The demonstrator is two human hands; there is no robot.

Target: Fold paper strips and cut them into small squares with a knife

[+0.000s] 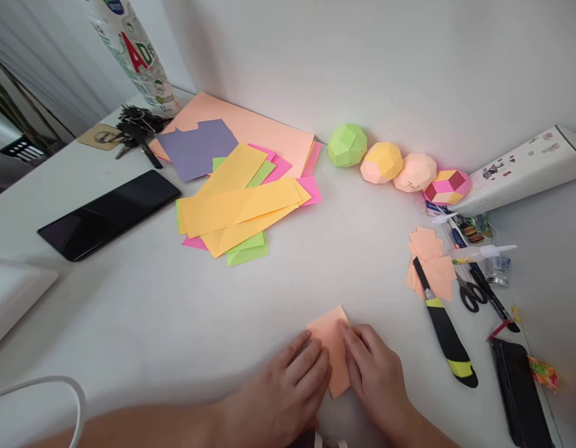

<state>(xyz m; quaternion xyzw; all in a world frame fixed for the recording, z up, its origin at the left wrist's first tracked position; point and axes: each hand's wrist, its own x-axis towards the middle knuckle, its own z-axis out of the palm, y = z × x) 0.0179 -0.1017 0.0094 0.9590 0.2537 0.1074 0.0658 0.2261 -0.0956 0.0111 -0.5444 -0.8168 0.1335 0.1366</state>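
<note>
A small peach-coloured rectangle of paper [339,367] lies on the white table near its front edge, tilted slightly. My left hand [292,386] rests over its left side, fingers stretched out and lying on the paper; the thumb is hidden. At the right edge, my right hand [378,376] pinches the paper between thumb and curled fingers. Whether the paper is one layer or folded I cannot tell. Right of my hands is a black and yellow utility knife [449,339], its blade over a pile of peach paper pieces [439,277].
Yellow strips [241,208] top a pile of coloured paper at back left, beside a black phone [110,214] and keys [141,127]. Several paper balls [347,145] line the wall. Scissors [472,292] and a black case [521,392] lie right. A white cable [77,398] curves at lower left.
</note>
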